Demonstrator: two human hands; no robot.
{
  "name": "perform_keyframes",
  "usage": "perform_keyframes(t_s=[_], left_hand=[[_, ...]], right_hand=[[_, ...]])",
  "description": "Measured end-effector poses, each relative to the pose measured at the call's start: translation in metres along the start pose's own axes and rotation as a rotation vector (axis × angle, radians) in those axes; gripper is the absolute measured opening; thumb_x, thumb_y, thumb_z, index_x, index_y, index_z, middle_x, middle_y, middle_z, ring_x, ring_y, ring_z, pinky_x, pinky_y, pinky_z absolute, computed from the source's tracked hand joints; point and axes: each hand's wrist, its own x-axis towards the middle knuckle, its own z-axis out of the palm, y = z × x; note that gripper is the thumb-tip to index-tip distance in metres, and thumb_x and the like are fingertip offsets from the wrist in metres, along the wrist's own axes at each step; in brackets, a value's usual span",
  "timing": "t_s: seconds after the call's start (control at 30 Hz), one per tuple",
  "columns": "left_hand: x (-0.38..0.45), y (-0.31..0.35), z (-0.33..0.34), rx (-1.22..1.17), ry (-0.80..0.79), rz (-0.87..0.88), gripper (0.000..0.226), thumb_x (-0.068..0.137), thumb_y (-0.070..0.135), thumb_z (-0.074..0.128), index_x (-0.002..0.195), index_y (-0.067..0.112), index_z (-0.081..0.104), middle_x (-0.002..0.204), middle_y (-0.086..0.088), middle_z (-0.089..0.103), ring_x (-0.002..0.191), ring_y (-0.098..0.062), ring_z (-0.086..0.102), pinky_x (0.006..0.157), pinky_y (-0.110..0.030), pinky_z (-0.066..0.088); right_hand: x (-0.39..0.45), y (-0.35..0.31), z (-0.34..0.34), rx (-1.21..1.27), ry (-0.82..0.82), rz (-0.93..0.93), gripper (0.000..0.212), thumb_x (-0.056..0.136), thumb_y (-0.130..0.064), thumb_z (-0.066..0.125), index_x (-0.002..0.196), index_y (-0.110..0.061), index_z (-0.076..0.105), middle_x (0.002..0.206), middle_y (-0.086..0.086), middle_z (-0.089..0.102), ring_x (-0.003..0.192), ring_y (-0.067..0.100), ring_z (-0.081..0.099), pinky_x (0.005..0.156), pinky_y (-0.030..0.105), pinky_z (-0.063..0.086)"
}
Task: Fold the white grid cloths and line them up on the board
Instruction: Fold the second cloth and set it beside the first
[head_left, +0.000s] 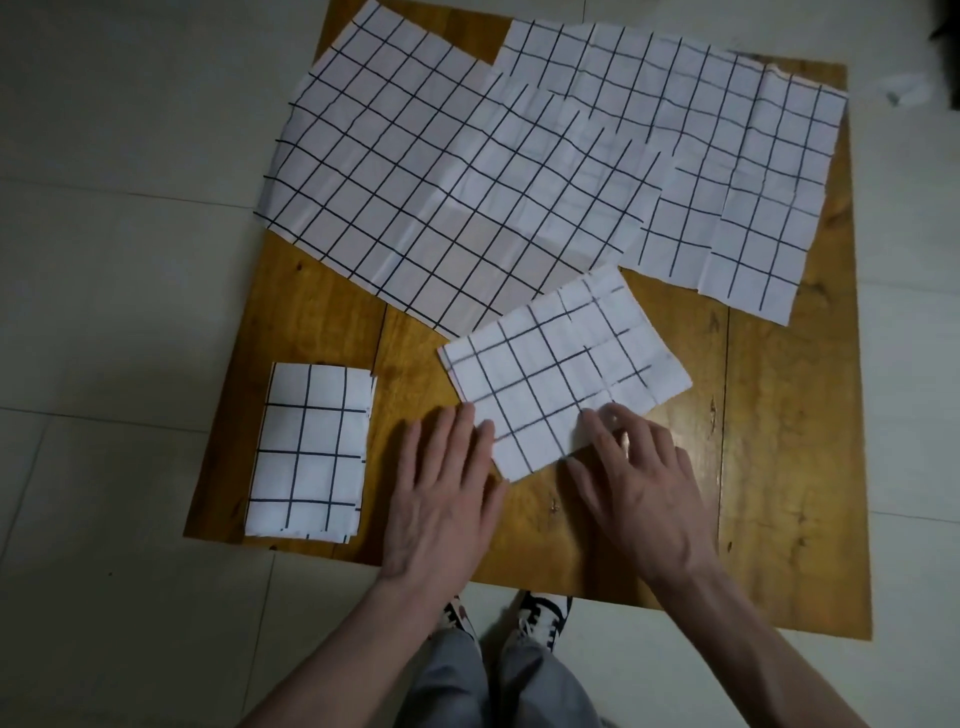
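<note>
- The half-folded cloth (563, 371) you are working on lies askew on the board (779, 467), its long axis running from its near-left corner up toward its far-right one, not square to the board's near edge.
- Your right hand (639, 483) sits at that cloth's near edge, fingers (605, 415) curled onto the fabric; they seem to pinch or lift the edge, though blur keeps you from being sure how much is held.
- Your left hand (441, 488) lies flat and spread just left of the same cloth, fingertips touching its near-left corner and holding nothing.
- Both hands are at the cloth, so the next fold would probably run away from you across the short axis, or the cloth needs turning first.
- The folded cloth (309, 452) stands left of the working cloth, well apart, long axis pointing away from you; lining up means matching that direction.
- Beyond the working cloth, a large unfolded cloth (415, 171) touches or slightly overlaps its far corner, and more spread cloths (727, 156) overlap to the right; you cannot count those layers.
- The board rests on a tiled floor (104, 260); your shoes (540, 616) show below its near edge.
</note>
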Motion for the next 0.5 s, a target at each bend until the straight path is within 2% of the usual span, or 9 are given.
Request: perform_keyframes(t_s=[0.13,0.2,0.3,0.37,0.5], left_hand=[[0.011,0.003,-0.005,-0.064,0.06,-0.062,0.066,0.112,0.049,0.017,0.162,0.008,0.032,0.171,-0.015,0.027,0.16,-0.03,0.019,0.128,-0.056,0.022],[0.006,0.013,-0.002,-0.086,0.089,0.003,0.064,0.112,0.045,0.022,0.164,0.008,0.026,0.172,-0.014,0.024,0.161,-0.029,0.016,0.129,-0.053,0.02],[-0.011,0.034,0.006,-0.061,0.09,0.16,0.063,0.108,0.033,0.025,0.165,0.005,0.023,0.173,-0.014,0.02,0.161,-0.029,0.017,0.127,-0.048,0.019],[-0.023,0.044,0.014,-0.063,0.053,0.183,0.069,0.1,0.027,0.03,0.165,0.003,0.022,0.174,-0.014,0.016,0.161,-0.029,0.017,0.125,-0.047,0.02],[-0.031,0.047,0.02,-0.104,-0.018,0.09,0.077,0.095,0.026,0.032,0.167,0.007,0.014,0.176,-0.01,0.008,0.162,-0.025,0.012,0.125,-0.046,0.019]], right_hand=[[-0.011,-0.008,0.007,0.046,0.028,0.058,0.058,0.108,-0.053,0.039,0.155,-0.02,0.043,0.153,0.005,0.048,0.134,0.026,0.049,0.102,0.045,0.049],[-0.018,-0.01,0.011,0.079,0.054,0.027,0.061,0.109,-0.049,0.034,0.161,-0.018,0.035,0.163,0.005,0.041,0.149,0.023,0.039,0.114,0.043,0.04],[-0.03,-0.014,0.02,0.103,0.037,-0.153,0.059,0.112,-0.04,0.027,0.166,-0.016,0.021,0.173,0.003,0.02,0.16,0.017,0.016,0.127,0.043,0.021],[-0.036,-0.014,0.026,0.095,-0.004,-0.25,0.057,0.112,-0.034,0.027,0.165,-0.013,0.022,0.174,0.002,0.015,0.161,0.016,0.013,0.126,0.047,0.024],[-0.038,-0.005,0.034,0.05,-0.049,-0.292,0.057,0.113,-0.034,0.028,0.166,-0.015,0.019,0.175,0.0,0.011,0.161,0.015,0.011,0.125,0.049,0.026]])
